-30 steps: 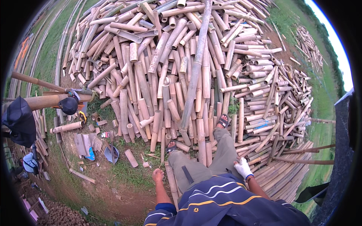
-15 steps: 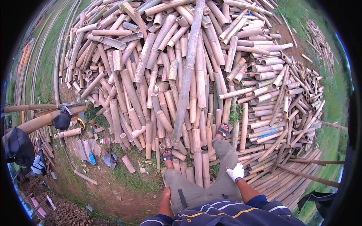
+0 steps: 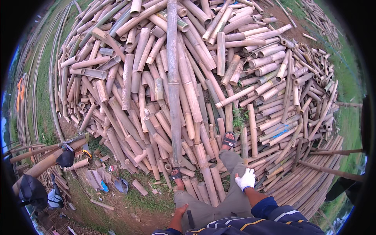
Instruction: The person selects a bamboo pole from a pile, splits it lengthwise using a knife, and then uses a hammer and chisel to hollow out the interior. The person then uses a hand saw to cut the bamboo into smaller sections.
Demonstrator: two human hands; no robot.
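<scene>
1. Left hand [image 3: 181, 212]: bare, resting against the left thigh, fingers loosely together, holding nothing.
2. Right hand [image 3: 246, 179]: in a white glove, fingers loosely curled, empty, beside the right knee.
3. Long bamboo pole [image 3: 173, 82]: lying lengthwise atop the pile of cut bamboo pieces [image 3: 129, 74], near end just above the left sandalled foot [image 3: 176, 175], well apart from both hands.
4. Right sandalled foot [image 3: 229, 140]: planted on the pile.
5. Scattered tools [image 3: 102, 181] on bare ground [image 3: 117, 211], lower left.
</scene>
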